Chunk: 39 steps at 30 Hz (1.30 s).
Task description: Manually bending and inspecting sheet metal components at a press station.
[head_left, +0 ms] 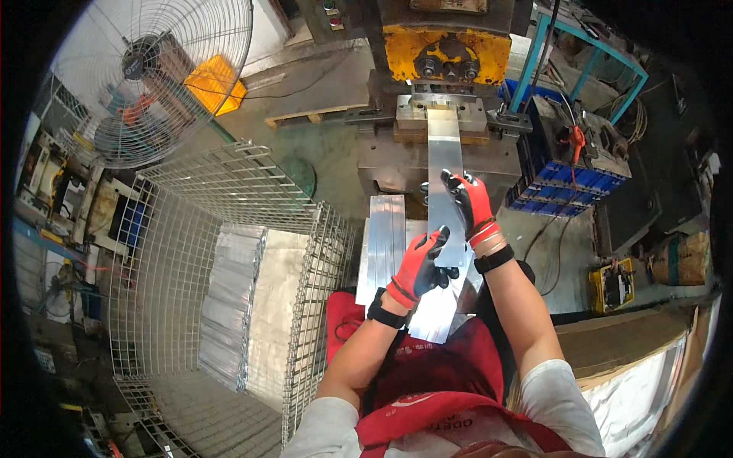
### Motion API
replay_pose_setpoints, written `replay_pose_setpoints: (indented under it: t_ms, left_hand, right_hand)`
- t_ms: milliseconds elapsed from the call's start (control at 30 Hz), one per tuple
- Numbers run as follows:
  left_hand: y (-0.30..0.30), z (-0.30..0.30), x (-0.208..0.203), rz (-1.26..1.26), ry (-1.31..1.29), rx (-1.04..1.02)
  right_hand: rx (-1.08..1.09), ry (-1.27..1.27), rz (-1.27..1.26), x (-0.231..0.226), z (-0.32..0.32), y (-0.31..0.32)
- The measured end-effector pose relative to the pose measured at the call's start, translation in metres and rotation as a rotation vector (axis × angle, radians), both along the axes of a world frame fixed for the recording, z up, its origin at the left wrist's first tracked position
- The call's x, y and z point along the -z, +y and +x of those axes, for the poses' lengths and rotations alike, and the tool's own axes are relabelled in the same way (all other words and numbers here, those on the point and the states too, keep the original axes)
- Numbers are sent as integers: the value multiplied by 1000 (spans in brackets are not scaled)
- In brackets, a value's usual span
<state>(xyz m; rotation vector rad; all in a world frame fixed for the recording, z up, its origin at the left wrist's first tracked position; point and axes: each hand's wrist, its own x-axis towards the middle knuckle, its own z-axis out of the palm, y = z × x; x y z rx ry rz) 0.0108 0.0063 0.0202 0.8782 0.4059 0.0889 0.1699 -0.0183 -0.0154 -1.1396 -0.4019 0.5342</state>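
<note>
Head view: metal strip in both hands, far end on the die block

Metal strip [446, 210] runs from the middle of the die block [475, 114] back past its near edge toward the person. Right hand [475, 202]: fingers closed around the strip's right edge, partway along. Left hand [414, 269]: fingers narrow, pinching the left edge by the near end. Strip stack [386, 248] just left of it. Beyond: wire cage [156, 305] and fan [141, 57] left, blue crates [548, 187] right of the die block.
</note>
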Motion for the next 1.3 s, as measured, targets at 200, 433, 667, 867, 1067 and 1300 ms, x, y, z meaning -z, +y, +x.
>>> replay_pose_setpoints:
  t_ms: [200, 433, 667, 867, 1067, 1300]
  left_hand:
    - [-3, -4, 24, 40, -32, -140]
    - [-2, -10, 23, 521, -54, -12]
    - [-3, -7, 19, 110, 146, -139]
    - [-4, -19, 34, 1048, -160, -162]
    - [2, -10, 18, 563, 151, -27]
    - [-2, -9, 35, 554, -57, -104]
  right_hand:
    - [50, -56, -219, -2, -3, 5]
    - [8, -3, -141, 3, -3, -5]
    - [-32, 63, -176, -20, -13, -13]
    - [-21, 164, -105, -15, -13, -9]
    - [-27, -28, -140, -34, -14, -13]
    - [-65, -597, -181, -23, -35, -43]
